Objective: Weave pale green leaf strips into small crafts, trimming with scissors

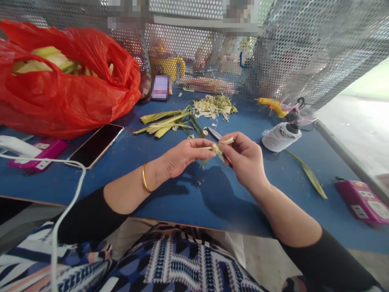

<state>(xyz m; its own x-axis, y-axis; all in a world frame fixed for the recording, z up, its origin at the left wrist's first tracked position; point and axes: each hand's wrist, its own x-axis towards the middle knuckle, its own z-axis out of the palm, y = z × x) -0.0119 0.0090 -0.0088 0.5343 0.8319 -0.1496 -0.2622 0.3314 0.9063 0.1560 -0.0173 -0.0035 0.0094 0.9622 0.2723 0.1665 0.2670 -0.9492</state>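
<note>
Between my two hands is a small piece made of pale plant strips (216, 149), knotted or folded at its middle. My left hand (194, 152) pinches its left end between thumb and fingers. With thumb and forefinger, my right hand (243, 156) grips the right side, where a rolled pale strip sticks out. Partly hidden behind the hands lie scissors (214, 133) with a red handle. Just beyond are several green-yellow leaf strips (164, 121) and a heap of pale shredded trimmings (212, 106).
A red plastic bag (91, 97) of husks fills the left, near a phone (96, 145) and a purple power strip (42, 154). A white thread spool (281, 136), a single leaf (310, 176) and another purple power strip (363, 200) lie right. Perforated metal panels (194, 44) border the back.
</note>
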